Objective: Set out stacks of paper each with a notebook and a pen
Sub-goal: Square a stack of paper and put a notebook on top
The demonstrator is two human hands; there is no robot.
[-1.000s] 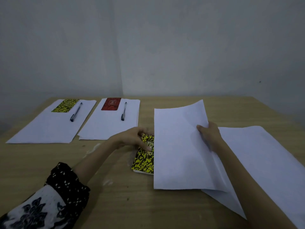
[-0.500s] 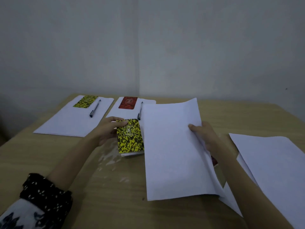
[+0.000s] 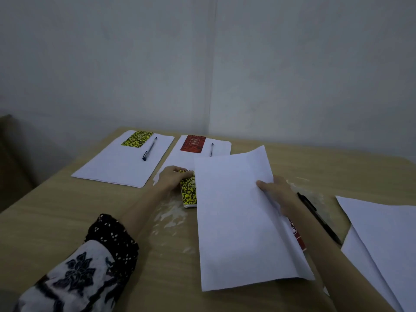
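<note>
My right hand (image 3: pixel 278 192) pinches the right edge of a stack of white paper (image 3: pixel 238 217) held in front of me, its far end lifted off the table. My left hand (image 3: pixel 172 177) grips the top of a yellow-and-black notebook (image 3: pixel 188 192) lying just left of that stack, partly hidden under it. A red notebook (image 3: pixel 297 235) peeks out beneath the stack's right edge. A black pen (image 3: pixel 318 216) lies on the table right of my right forearm.
At the back left lie two paper stacks: one (image 3: pixel 117 163) with a yellow notebook (image 3: pixel 137 138) and a pen (image 3: pixel 149 149), one (image 3: pixel 180 161) with a red notebook (image 3: pixel 193 143) and a pen (image 3: pixel 211 149). More loose paper (image 3: pixel 387 239) lies at the right. Walls meet behind the wooden table (image 3: pixel 67 221).
The held paper stack has come left over the yellow-and-black notebook, covering part of it. The black pen and the red notebook under the stack have come into sight. The view has swung left.
</note>
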